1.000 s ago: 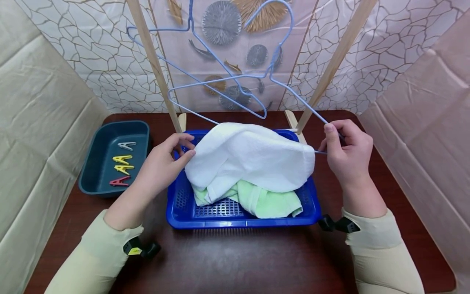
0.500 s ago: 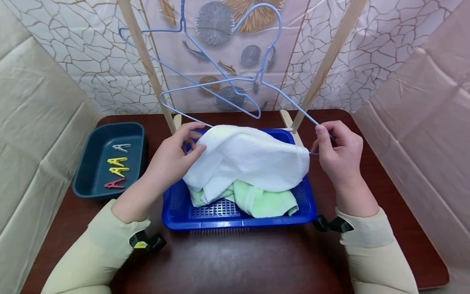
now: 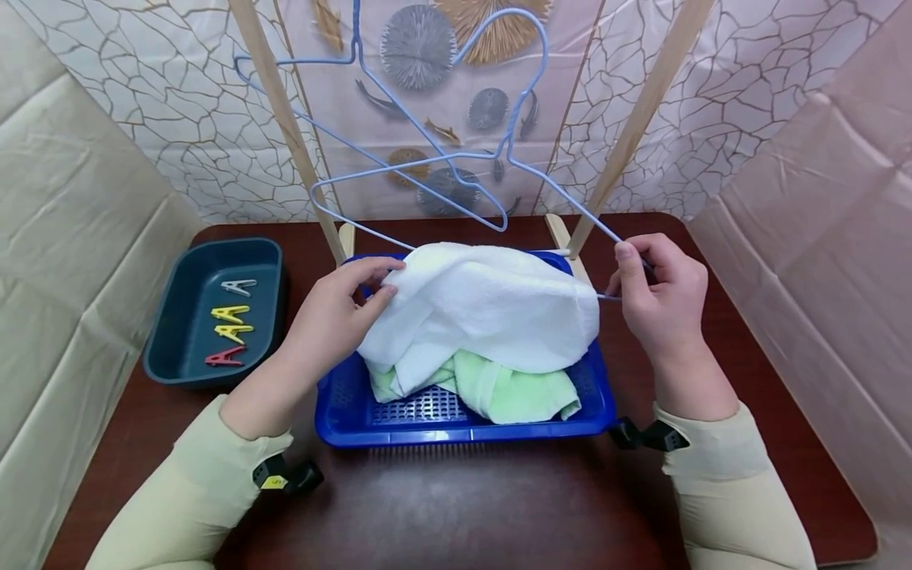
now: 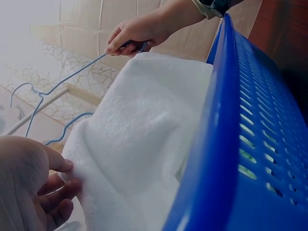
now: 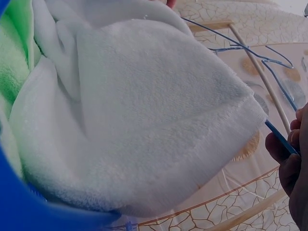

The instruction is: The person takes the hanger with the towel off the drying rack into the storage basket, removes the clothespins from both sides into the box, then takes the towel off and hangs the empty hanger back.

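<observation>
A white towel (image 3: pixel 492 305) is draped over the lower bar of a blue wire hanger (image 3: pixel 563 190), its bottom hanging over a blue basket (image 3: pixel 463 435). My left hand (image 3: pixel 335 313) holds the towel's left edge between thumb and fingers, as the left wrist view shows near the towel's side. My right hand (image 3: pixel 663 293) grips the hanger's right corner, with a short length of bare bar between it and the towel. In the right wrist view the towel's hemmed end (image 5: pixel 240 130) stops just short of the right fingers (image 5: pixel 288 144). A light green towel (image 3: pixel 513 388) lies in the basket beneath.
Left of the basket stands a dark teal tub (image 3: pixel 160 340) with a grey clothespin (image 3: pixel 238 286), two yellow ones and a red clothespin (image 3: pixel 224 357). A second blue hanger (image 3: pixel 399 103) hangs behind, between the wooden posts (image 3: pixel 634 134) of a rack.
My left hand has moved right onto the towel's edge, its fingers rising over the corner and then coming down, closing on it. My right hand keeps its grip on the hanger.
</observation>
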Action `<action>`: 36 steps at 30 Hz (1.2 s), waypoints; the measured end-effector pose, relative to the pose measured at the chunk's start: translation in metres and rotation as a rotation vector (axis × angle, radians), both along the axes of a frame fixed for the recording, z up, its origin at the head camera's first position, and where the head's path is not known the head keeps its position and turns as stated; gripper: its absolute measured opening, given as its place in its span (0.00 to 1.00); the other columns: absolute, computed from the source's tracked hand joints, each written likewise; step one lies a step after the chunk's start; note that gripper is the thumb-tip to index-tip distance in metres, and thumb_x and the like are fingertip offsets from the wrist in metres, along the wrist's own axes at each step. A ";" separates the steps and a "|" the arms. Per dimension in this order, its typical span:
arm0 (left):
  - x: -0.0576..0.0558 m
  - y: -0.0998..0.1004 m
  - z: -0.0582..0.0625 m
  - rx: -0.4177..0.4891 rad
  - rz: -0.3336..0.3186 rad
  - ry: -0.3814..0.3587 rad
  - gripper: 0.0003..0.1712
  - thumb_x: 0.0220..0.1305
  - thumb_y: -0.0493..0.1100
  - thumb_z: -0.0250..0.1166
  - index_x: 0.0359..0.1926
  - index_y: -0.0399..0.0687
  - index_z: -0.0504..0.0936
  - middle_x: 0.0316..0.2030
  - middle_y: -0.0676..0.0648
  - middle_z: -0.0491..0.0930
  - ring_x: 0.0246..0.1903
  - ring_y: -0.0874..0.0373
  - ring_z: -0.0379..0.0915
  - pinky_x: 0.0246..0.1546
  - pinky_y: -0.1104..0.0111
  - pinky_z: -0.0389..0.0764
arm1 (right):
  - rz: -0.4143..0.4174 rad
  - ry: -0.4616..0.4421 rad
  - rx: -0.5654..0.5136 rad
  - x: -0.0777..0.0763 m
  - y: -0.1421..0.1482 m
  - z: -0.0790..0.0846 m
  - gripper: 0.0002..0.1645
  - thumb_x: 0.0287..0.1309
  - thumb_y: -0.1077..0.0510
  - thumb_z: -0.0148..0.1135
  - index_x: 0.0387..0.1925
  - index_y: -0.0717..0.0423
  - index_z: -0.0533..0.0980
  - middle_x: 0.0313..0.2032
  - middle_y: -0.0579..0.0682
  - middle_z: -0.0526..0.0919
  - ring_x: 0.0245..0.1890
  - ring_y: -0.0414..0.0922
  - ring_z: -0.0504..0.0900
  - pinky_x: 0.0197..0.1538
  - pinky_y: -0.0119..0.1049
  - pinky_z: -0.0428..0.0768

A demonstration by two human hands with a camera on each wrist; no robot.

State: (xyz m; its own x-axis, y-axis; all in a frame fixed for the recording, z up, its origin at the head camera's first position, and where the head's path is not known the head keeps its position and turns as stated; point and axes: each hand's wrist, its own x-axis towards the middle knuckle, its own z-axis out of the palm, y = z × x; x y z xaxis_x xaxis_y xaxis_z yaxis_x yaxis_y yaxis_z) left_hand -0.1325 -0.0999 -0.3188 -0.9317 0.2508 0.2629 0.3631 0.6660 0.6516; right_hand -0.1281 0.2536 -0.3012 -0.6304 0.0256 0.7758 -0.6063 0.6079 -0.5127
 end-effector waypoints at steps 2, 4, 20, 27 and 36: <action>0.001 -0.001 -0.001 -0.001 0.003 -0.005 0.17 0.62 0.50 0.60 0.54 0.66 0.76 0.44 0.57 0.77 0.35 0.62 0.69 0.32 0.69 0.74 | 0.000 -0.003 -0.002 0.000 0.000 0.000 0.10 0.58 0.62 0.59 0.29 0.68 0.76 0.15 0.54 0.77 0.14 0.34 0.74 0.21 0.22 0.71; 0.001 -0.002 -0.002 -0.005 0.004 -0.009 0.17 0.63 0.51 0.59 0.53 0.66 0.76 0.45 0.57 0.77 0.34 0.62 0.69 0.32 0.69 0.75 | -0.002 -0.006 -0.002 -0.001 0.001 -0.001 0.10 0.58 0.62 0.59 0.29 0.68 0.76 0.15 0.55 0.77 0.15 0.33 0.74 0.21 0.21 0.71; 0.003 -0.009 -0.014 -0.026 -0.005 -0.034 0.14 0.63 0.50 0.59 0.50 0.63 0.79 0.40 0.59 0.78 0.33 0.64 0.71 0.33 0.68 0.77 | -0.028 -0.006 -0.032 -0.004 0.005 -0.003 0.12 0.59 0.61 0.58 0.28 0.69 0.76 0.15 0.57 0.77 0.14 0.32 0.75 0.20 0.20 0.69; 0.003 -0.013 -0.018 -0.035 0.003 -0.034 0.14 0.63 0.50 0.59 0.49 0.64 0.80 0.39 0.59 0.78 0.33 0.63 0.70 0.30 0.69 0.76 | -0.041 -0.021 -0.031 -0.005 0.009 -0.005 0.12 0.59 0.60 0.58 0.29 0.69 0.76 0.15 0.56 0.77 0.15 0.30 0.74 0.19 0.21 0.69; 0.004 -0.016 -0.023 -0.032 -0.004 -0.034 0.13 0.63 0.50 0.60 0.48 0.65 0.80 0.41 0.59 0.78 0.33 0.63 0.69 0.30 0.69 0.75 | -0.051 -0.027 -0.052 -0.005 0.013 -0.006 0.11 0.58 0.61 0.60 0.29 0.69 0.76 0.17 0.56 0.77 0.15 0.31 0.75 0.21 0.20 0.71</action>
State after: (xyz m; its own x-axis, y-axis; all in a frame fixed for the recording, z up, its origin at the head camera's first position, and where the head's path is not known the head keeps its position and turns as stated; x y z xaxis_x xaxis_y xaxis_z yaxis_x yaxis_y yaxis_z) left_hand -0.1280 -0.1157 -0.3414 -0.9388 0.2624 0.2233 0.3442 0.6853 0.6418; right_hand -0.1328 0.2671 -0.3068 -0.6482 0.0987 0.7550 -0.5602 0.6098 -0.5606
